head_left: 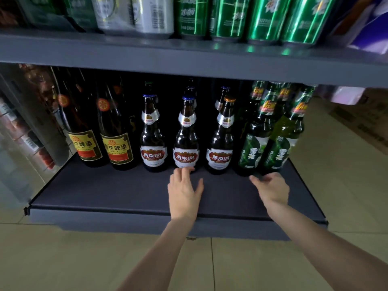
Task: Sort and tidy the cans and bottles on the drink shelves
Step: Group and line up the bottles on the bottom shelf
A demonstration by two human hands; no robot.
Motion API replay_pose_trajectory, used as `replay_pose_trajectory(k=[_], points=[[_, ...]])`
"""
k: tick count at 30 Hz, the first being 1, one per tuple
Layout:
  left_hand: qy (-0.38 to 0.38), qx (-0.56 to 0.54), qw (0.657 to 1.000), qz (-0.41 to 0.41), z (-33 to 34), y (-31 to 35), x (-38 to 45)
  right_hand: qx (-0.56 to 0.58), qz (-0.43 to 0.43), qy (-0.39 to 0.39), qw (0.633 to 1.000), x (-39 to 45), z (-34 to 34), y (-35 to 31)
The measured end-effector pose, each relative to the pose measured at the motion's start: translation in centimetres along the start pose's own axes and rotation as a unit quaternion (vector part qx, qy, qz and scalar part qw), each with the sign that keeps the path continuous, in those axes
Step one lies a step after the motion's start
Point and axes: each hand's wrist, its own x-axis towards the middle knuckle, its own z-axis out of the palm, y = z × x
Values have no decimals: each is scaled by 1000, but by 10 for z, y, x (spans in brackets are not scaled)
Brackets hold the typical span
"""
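On the bottom shelf point(105, 192) stands a row of bottles: two dark bottles with yellow labels point(117, 148), three brown bottles with red and white labels point(185, 143), and green bottles point(252, 148) at the right. My left hand point(184, 190) hovers over the shelf with straight fingers, its fingertips at the foot of the middle brown bottle. My right hand point(273, 189) is spread open just in front of the green bottles, holding nothing. Silver cans point(153, 15) and green cans point(264, 17) line the upper shelf point(189, 59).
The bare front strip of the bottom shelf runs from left to right before the bottles. More bottles stand in the dark behind the front row. A glass-fronted cabinet point(23, 133) is at the left, cardboard boxes point(361, 122) at the right, tiled floor point(63, 259) below.
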Motion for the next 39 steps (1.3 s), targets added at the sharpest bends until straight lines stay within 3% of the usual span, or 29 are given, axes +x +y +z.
replay_pose_trajectory(k=[2,6,11,16,21,39], points=[[-51,-28,998,11,12,20,-2,7,4,22,1000,15,-9,8],[-164,-38,986,6,41,57,0,2,-28,-4,1000,52,-19,12],[-225,-83,967,-80,80,80,9,28,-51,-58,997,82,-18,24],[-172,-115,967,-146,109,90,16,53,-107,-73,990,91,-20,37],[-87,-98,978,-160,122,92,12,92,-156,14,983,77,-15,43],[-54,-85,984,-146,128,92,9,12,-164,-20,986,82,-25,40]])
